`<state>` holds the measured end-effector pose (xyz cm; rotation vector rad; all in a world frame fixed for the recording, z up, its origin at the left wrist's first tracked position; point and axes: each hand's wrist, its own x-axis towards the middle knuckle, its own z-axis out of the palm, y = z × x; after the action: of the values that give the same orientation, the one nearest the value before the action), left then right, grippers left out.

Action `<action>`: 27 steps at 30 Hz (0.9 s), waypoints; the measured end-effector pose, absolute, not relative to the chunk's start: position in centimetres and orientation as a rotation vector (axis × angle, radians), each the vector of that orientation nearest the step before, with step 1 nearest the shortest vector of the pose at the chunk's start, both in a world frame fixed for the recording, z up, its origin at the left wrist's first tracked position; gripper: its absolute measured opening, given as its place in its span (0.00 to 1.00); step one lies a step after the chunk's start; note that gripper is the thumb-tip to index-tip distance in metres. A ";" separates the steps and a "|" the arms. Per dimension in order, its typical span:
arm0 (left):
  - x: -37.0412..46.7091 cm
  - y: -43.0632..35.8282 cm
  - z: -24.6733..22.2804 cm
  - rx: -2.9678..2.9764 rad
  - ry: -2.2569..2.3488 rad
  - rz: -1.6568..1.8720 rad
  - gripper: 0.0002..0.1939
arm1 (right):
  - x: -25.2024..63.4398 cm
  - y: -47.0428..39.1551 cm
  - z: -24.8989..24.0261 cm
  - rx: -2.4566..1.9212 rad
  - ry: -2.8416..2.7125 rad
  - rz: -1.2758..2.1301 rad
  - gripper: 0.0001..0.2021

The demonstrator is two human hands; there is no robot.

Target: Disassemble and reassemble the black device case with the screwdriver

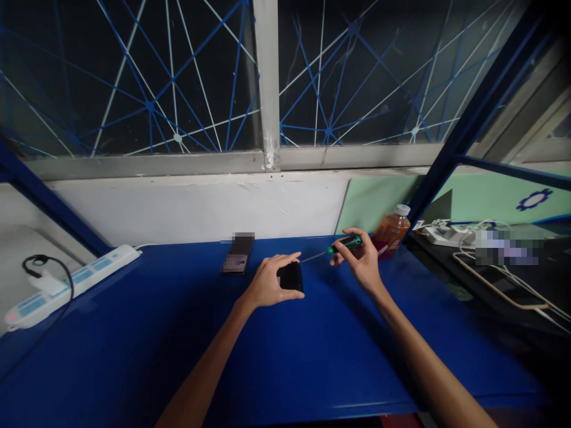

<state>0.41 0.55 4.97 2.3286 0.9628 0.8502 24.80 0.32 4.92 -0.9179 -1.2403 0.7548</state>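
My left hand (267, 282) grips a small black box-shaped device (291, 277) low over the blue table, thumb on the near edge and fingers along the far edge. What kind of device it is I cannot make out. In my right hand (363, 264) is a screwdriver (344, 244) with a green and black handle, held between thumb and fingers. Its thin metal shaft points left, and the tip is at the device's far right corner, close to my left fingertips. Whether the tip touches a screw is too small to tell.
A dark phone (238, 254) lies behind my left hand. At the left is a white power strip (74, 288) with a plugged-in black cable. A drink bottle (392, 232) stands behind my right hand. Cables and another phone (499, 282) lie on the dark surface at right. Blue frame posts (446, 160) flank the table.
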 end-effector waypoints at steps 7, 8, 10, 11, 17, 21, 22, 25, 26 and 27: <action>0.3 0.7 4.5 2.340 0.985 0.829 0.44 | 24.9 0.2 4.8 -0.975 -1.235 0.681 0.18; 0.3 0.7 4.5 2.341 0.988 0.828 0.44 | 24.9 0.3 4.9 -0.931 -1.245 0.741 0.18; 0.3 0.7 4.5 2.343 0.995 0.822 0.44 | 24.9 0.3 5.0 -0.881 -1.260 0.810 0.20; 0.3 0.7 4.5 2.346 0.993 0.819 0.44 | 24.9 0.3 4.9 -0.890 -1.257 0.799 0.21; 0.4 0.5 4.7 2.354 0.981 0.812 0.44 | 24.9 0.4 4.6 -1.010 -1.222 0.644 0.18; 0.4 0.5 4.7 2.348 1.001 0.809 0.44 | 25.2 0.3 4.7 -0.849 -1.251 0.856 0.17; 0.4 0.6 4.7 2.347 1.000 0.810 0.44 | 25.3 0.3 4.8 -0.835 -1.253 0.873 0.17; 0.4 0.6 4.7 2.349 0.985 0.812 0.44 | 25.2 0.3 4.7 -0.881 -1.246 0.798 0.17; 0.4 0.6 4.6 2.349 0.986 0.810 0.44 | 25.2 0.3 4.7 -0.912 -1.245 0.757 0.16; 0.4 0.6 4.6 2.350 0.990 0.807 0.44 | 25.1 0.4 4.6 -0.947 -1.244 0.716 0.16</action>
<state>0.42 0.58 4.61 2.3504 0.9899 0.8068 25.11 0.36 4.64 -0.9466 -1.2435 0.7156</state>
